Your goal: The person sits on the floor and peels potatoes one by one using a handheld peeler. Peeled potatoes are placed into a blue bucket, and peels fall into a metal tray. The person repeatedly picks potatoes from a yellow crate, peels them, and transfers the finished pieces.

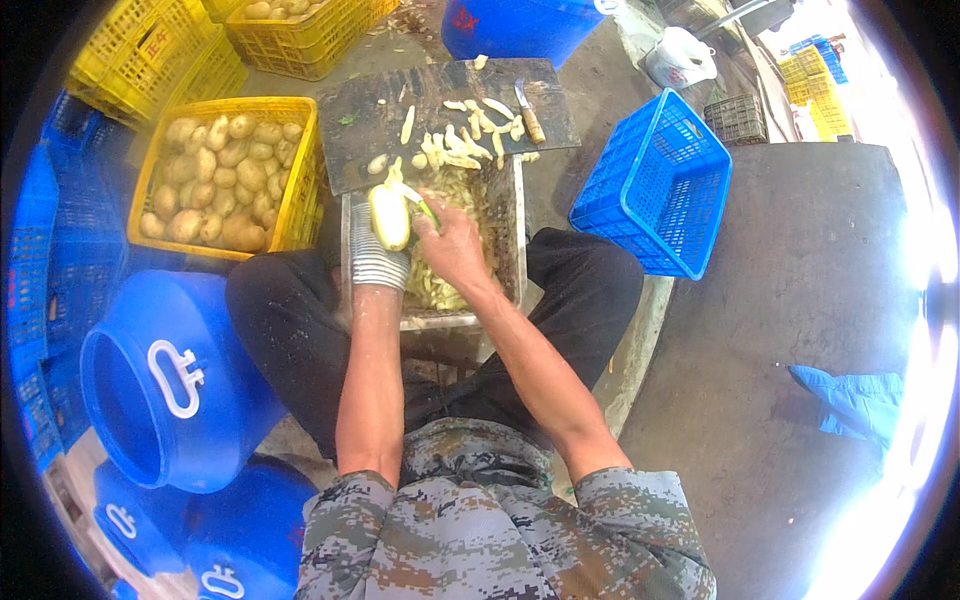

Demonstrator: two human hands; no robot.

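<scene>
My left hand (370, 247), in a grey-and-white striped glove, holds a long, pale, mostly peeled vegetable (390, 217), possibly a potato. Close against its upper right side is a green-handled peeler (429, 214), gripped in my right hand (456, 244). Below both hands a pale-rimmed bin (519, 225) between my knees contains a heap of peelings (442, 281). Across its far end lies a dark, worn wooden board (360, 105). Pale peeled strips and pieces (454, 146) are scattered on the board, beside a wooden-handled knife (531, 120). My left fingertips are hidden by the vegetable.
A yellow crate (307, 180) full of unpeeled potatoes (225, 176) stands to the left. Blue plastic barrels (202, 337) crowd my lower left, and another blue barrel (517, 30) stands beyond the board. On the right sits a blue crate (637, 195) near a dark flat surface (750, 300).
</scene>
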